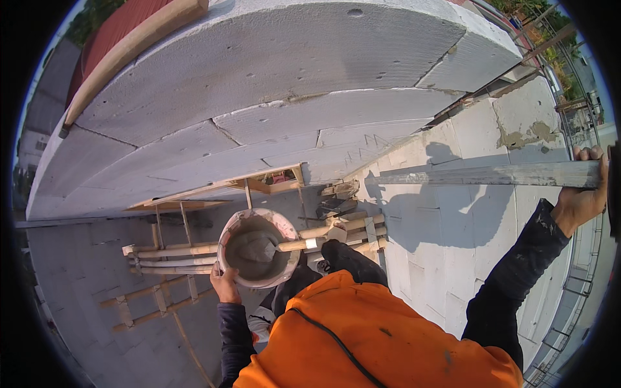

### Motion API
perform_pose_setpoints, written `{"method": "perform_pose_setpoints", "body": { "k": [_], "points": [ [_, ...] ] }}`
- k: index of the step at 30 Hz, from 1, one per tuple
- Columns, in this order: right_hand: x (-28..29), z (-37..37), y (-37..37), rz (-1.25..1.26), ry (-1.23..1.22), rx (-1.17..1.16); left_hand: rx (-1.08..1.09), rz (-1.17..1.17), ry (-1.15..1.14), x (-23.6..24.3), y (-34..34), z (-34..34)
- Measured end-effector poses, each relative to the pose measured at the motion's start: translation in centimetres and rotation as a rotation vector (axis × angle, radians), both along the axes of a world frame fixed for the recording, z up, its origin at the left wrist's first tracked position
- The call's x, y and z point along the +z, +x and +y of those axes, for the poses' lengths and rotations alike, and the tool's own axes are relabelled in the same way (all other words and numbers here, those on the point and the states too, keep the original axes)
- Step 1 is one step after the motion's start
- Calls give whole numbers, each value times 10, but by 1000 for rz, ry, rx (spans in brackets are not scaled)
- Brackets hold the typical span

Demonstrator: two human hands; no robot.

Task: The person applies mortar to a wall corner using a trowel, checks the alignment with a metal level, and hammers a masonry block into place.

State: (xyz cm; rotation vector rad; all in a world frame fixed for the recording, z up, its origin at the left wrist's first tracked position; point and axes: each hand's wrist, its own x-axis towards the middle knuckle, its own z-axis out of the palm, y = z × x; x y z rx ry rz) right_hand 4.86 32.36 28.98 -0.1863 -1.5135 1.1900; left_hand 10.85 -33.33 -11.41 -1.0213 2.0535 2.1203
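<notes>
Outdoors, grasping a round, pink-rimmed mortar bucket (pixel 283 224) with the left hand (pixel 226 284). Clutching, right of the bucket, a long grey metal bar (pixel 491 174) in the right hand (pixel 582 202).

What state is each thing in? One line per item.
Bucket: upright, mouth open, part-filled
Grey mix: inside the bucket; consistency unclear
Trowel: blade in the bucket, handle over the rim
Left hand: closed on the bucket's rim
Long metal-grey bar: held at one end; wall contact unclear
Right hand: closed around the bar
Mortar patch: smeared on right-hand wall; wet or dry unclear
</notes>
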Motion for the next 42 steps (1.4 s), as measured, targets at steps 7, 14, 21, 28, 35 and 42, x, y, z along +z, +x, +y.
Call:
{"method": "perform_pose_setpoints", "body": {
  "k": [7,14,21,28,35,42],
  "points": [
    [-281,-29,-4,-301,-432,-143,15,42,99,38,-15,26],
    [-476,-17,-15,-590,-625,-178,-60,-34,44,32,4,30],
    [-622,-8,-48,-693,-671,-320,-39,-139,-19,15,6,65],
    [-758,7,-58,-625,-961,-272,-25,-227,25,-44,-1,93],
    [-856,-28,-52,-911,-884,-239,-102,-213,92,-93,-15,98],
    [-906,4,-56,-1107,-1106,-142,-121,-177,-9,-123,-5,99]
  ]
}}
